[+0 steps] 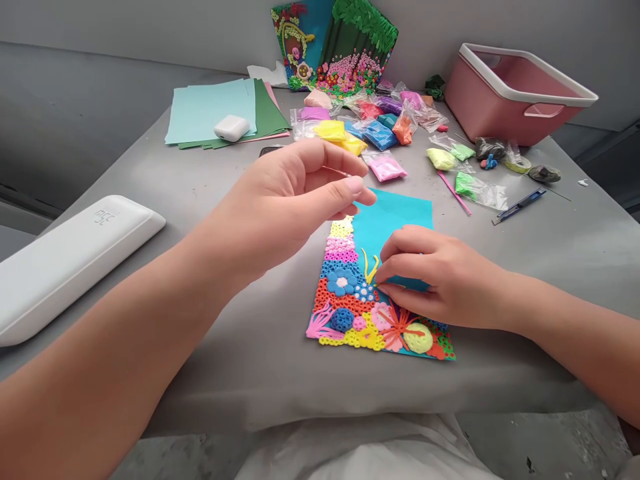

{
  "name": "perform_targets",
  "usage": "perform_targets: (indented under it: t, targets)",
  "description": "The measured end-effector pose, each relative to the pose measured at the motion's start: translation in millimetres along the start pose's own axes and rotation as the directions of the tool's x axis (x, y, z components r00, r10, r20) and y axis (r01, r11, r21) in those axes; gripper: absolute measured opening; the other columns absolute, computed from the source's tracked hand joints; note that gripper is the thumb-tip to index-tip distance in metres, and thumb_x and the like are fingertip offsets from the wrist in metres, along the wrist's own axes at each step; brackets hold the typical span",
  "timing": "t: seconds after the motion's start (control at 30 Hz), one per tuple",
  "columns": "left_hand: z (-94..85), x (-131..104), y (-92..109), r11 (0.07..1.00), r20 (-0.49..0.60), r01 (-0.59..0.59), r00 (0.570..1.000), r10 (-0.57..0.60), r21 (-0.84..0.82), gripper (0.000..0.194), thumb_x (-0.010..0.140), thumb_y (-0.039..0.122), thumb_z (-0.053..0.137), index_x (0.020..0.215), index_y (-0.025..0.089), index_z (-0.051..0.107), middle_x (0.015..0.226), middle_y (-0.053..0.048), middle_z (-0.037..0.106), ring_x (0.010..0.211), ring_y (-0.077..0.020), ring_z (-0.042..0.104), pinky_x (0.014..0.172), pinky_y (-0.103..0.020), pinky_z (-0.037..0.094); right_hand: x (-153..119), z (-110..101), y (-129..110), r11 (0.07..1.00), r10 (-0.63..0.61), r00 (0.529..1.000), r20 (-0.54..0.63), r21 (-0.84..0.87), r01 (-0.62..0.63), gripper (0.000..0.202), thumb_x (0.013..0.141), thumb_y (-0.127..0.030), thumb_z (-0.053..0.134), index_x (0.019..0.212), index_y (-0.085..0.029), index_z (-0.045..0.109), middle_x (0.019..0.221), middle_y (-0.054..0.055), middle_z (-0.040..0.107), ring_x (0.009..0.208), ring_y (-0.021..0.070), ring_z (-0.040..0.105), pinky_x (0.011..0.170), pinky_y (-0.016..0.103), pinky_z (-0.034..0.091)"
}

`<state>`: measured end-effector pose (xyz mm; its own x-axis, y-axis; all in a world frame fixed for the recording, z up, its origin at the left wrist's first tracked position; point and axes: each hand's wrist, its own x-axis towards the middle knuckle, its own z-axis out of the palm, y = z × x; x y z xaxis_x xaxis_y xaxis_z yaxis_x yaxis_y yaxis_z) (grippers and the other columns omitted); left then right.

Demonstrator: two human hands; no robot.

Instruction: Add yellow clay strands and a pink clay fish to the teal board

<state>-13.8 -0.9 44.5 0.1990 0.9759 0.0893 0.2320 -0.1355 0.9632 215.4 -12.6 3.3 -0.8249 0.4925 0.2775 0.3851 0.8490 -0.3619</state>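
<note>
The only marking that comes close to reading sits on the long white plastic case with rounded corners (70, 263) lying at the left edge of the frame on the grey table (215, 193). Near its upper end a small grey embossed mark (seen at a slant and tilted) looks like three or four short characters, perhaps a logo, but it is too small and skewed to make out with certainty. Nothing else in view carries legible text, numbers or labels.
</note>
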Motion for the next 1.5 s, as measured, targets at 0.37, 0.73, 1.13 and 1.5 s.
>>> perform_targets:
  t: [0.37,0.73,1.13,1.5]
  targets:
    - [-0.8,0.3,-1.6,1.0,0.025,0.001,1.0,0.0,-0.012,0.006,0.09,0.024,0.067,0.095,0.023,0.071,0.088,0.0,0.077,0.093,-0.0201,0.077,0.085,-0.035,0.064,2.9,9.7,2.0,0.999,-0.03,0.998,-0.049,-0.043,0.028,0.016,0.096,-0.022,0.057,0.089,-0.017,0.07,0.091,0.009,0.068,0.081,0.0174,0.063,0.07,0.029,0.052]
    - [2.9,-0.6,-1.4,1.0,-0.004,-0.001,1.0,0.001,-0.022,0.005,0.092,0.025,0.065,0.094,0.022,0.069,0.088,0.001,0.077,0.092,-0.0193,0.076,0.087,-0.035,0.063,1.6,-6.2,-0.9,0.995,-0.064,0.982,-0.177,0.068,0.077,0.026,0.095,-0.017,0.053,0.078,-0.019,0.073,0.085,0.006,0.067,0.07,0.0141,0.052,0.072,0.033,0.046]
    - [7.1,-1.2,-0.6,0.998,-0.01,0.018,1.0,-0.018,-0.067,0.005,0.093,0.017,0.064,0.092,0.02,0.068,0.084,0.001,0.075,0.088,-0.015,0.075,0.084,-0.03,0.062,1.8,-4.9,6.4,0.988,-0.141,0.99,-0.015,0.064,0.142,0.025,0.093,-0.017,0.054,0.09,-0.017,0.079,0.097,0.01,0.071,0.083,0.0196,0.057,0.078,0.038,0.048]
    - [7.3,-0.2,-5.7,1.0,0.034,-0.016,0.999,0.016,-0.005,0.003,0.092,0.02,0.064,0.094,0.02,0.066,0.09,0.0,0.073,0.087,-0.0148,0.073,0.079,-0.029,0.059,0.7,-14.7,12.1,0.995,0.001,0.999,-0.033,0.096,0.002,0.012,0.095,-0.023,0.063,0.098,-0.021,0.074,0.093,0.005,0.068,0.081,0.0148,0.061,0.074,0.029,0.048]
